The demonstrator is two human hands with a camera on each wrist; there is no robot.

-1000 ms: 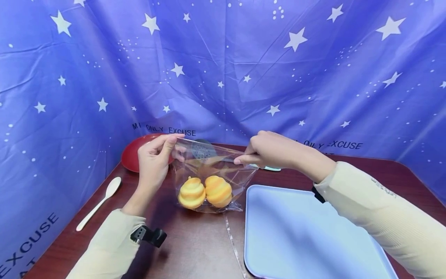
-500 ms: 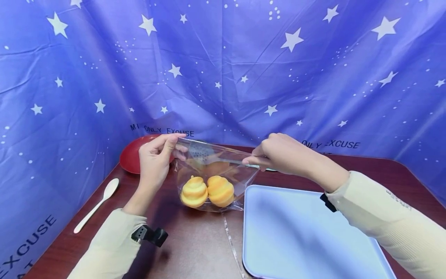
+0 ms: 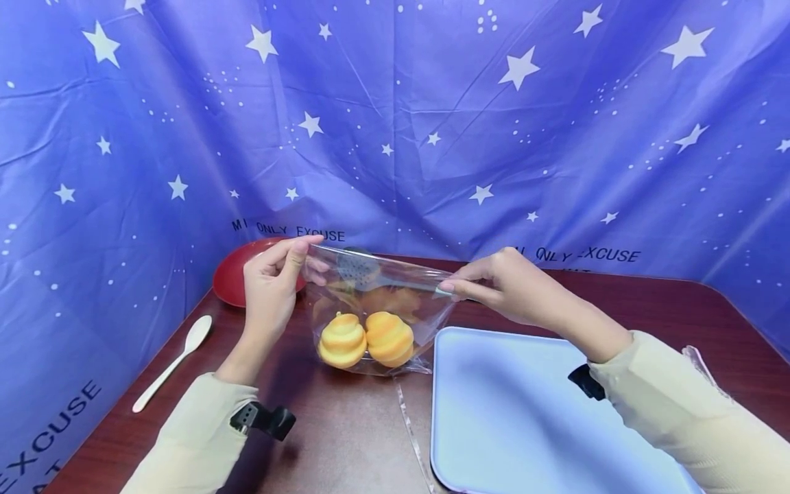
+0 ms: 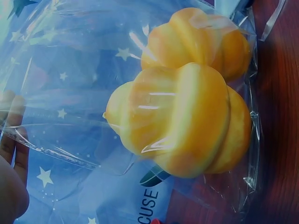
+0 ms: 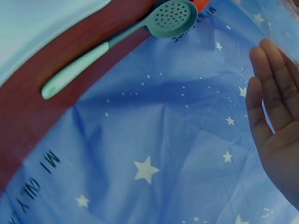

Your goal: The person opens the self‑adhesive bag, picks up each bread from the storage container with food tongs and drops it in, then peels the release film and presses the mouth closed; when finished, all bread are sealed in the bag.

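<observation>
A clear plastic bag [image 3: 426,322] is stretched between my two hands above the dark red table. Two yellow, swirl-shaped bun-like pieces [image 3: 390,339] sit side by side in its bottom; in the left wrist view the nearer bun [image 4: 182,121] shows through the film. My left hand [image 3: 271,281] pinches the upper left edge of the bag, with some fingers behind the plastic. On the other side my right hand [image 3: 515,288] pinches the top right corner between thumb and fingers. In the right wrist view the right hand's fingers [image 5: 278,93] appear at the edge, their tips near the film.
Behind the bag lies a slotted spoon [image 5: 173,18] with a pale green handle. A red dish [image 3: 231,281] stands at the back left, and a white spoon [image 3: 175,363] near the left edge. The light blue tray [image 3: 494,412] fills the right front. A thin strip [image 3: 412,429] lies beside it.
My right hand has shifted right and slightly down and turned from a knuckles-up grip into a thumb-and-finger pinch. The left hand and the buns have stayed nearly in place.
</observation>
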